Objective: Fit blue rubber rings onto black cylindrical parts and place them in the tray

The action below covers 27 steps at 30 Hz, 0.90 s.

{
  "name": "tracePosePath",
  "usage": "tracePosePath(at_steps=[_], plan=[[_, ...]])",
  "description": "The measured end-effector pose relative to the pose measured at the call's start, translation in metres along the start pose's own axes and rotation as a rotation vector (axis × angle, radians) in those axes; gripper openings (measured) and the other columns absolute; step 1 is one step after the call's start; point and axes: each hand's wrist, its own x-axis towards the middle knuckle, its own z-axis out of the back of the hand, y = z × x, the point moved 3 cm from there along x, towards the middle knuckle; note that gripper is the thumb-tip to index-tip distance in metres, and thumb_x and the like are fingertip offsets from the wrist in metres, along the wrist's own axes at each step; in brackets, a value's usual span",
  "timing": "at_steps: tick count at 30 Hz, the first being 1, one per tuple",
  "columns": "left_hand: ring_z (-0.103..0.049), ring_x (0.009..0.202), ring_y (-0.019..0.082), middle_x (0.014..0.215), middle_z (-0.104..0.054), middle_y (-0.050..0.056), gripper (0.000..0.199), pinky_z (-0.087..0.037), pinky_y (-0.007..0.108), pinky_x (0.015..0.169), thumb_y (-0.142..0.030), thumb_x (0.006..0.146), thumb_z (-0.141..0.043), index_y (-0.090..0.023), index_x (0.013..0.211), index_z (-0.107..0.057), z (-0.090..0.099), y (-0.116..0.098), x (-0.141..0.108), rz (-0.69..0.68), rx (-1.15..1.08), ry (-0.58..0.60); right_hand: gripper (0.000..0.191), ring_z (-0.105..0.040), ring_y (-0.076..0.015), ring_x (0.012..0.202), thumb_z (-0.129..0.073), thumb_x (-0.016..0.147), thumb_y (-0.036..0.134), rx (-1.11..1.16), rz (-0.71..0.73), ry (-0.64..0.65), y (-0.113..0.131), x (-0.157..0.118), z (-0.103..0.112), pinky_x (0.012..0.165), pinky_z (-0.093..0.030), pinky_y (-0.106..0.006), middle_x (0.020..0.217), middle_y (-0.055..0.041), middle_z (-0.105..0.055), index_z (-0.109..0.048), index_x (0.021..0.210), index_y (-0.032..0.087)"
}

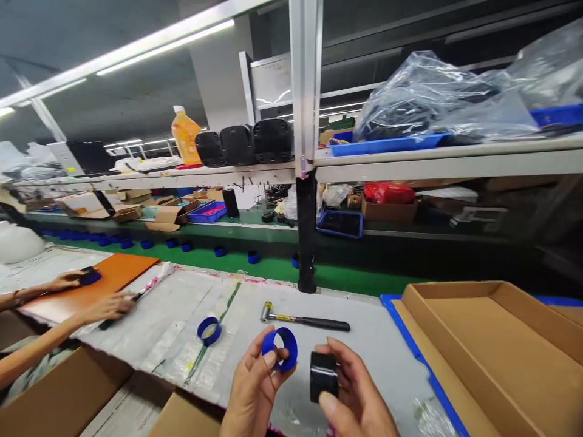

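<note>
Held up over the grey tabletop [380, 340], a blue ring [286, 347] is gripped by the fingers and thumb of my left hand [257, 382]. Just to its right, my right hand [357, 394] grips a glossy black cylindrical part [323, 376]. The ring and the black part are apart. Beyond my hands lies a hammer [310, 321] with a black handle. Another blue ring [209, 331] rests on the table to the left of my left hand.
An open cardboard tray [455, 364] stands at the right. A co-worker's hands [107, 306] are at the left by an orange board [122, 270]. Blue rings sit on a green conveyor [273, 266] behind, past a black-wrapped post [306, 243].
</note>
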Motion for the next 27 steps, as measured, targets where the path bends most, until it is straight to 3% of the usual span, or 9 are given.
tracePosePath(at_steps=[4,11,16,20,27], plan=[[-0.072,0.085,0.019,0.095,-0.078,0.007,0.065,-0.06,0.029,0.075,-0.035,0.059,-0.097,-0.02,0.117,-0.072,-0.008,0.009,-0.006,-0.009,0.122,-0.012,0.06,-0.068,-0.0238,0.11,-0.067,0.083,0.036,-0.246,0.06,-0.022,-0.002,0.006,-0.002,0.094,-0.058,-0.031,0.144,-0.0079,-0.058,-0.058,0.142,0.025],[-0.069,0.113,0.033,0.134,-0.071,0.013,0.065,-0.058,0.037,0.085,-0.044,0.056,-0.096,-0.026,0.114,-0.072,-0.011,0.006,-0.01,-0.004,0.266,0.159,0.06,-0.069,-0.0228,0.11,-0.062,0.086,0.028,-0.406,0.188,0.029,-0.001,0.002,0.007,0.095,-0.059,-0.031,0.142,-0.0043,-0.06,-0.057,0.146,0.028],[-0.068,0.116,0.031,0.122,-0.076,0.012,0.071,-0.052,0.034,0.098,-0.05,0.061,-0.094,-0.025,0.124,-0.071,-0.006,0.006,-0.005,-0.053,0.415,0.21,0.059,-0.068,-0.0216,0.112,-0.061,0.089,0.025,-0.487,0.311,0.066,0.006,0.0,0.012,0.1,-0.058,-0.032,0.144,-0.0019,-0.058,-0.055,0.148,0.032],[-0.07,0.11,0.03,0.117,-0.077,0.012,0.072,-0.052,0.034,0.094,-0.052,0.064,-0.092,-0.022,0.126,-0.071,-0.003,0.011,-0.006,0.01,0.459,0.239,0.059,-0.066,-0.0221,0.119,-0.061,0.092,0.023,-0.524,0.392,0.088,0.009,0.0,0.015,0.107,-0.055,-0.033,0.146,-0.0033,-0.056,-0.051,0.149,0.031],[-0.074,0.096,0.028,0.108,-0.08,0.012,0.065,-0.056,0.034,0.084,-0.057,0.071,-0.085,-0.019,0.123,-0.073,-0.002,0.017,-0.008,0.058,0.413,0.175,0.064,-0.055,-0.0192,0.135,-0.058,0.089,0.012,-0.59,0.675,0.108,0.021,-0.002,0.01,0.114,-0.048,-0.027,0.148,-0.0033,-0.055,-0.044,0.15,0.028]])
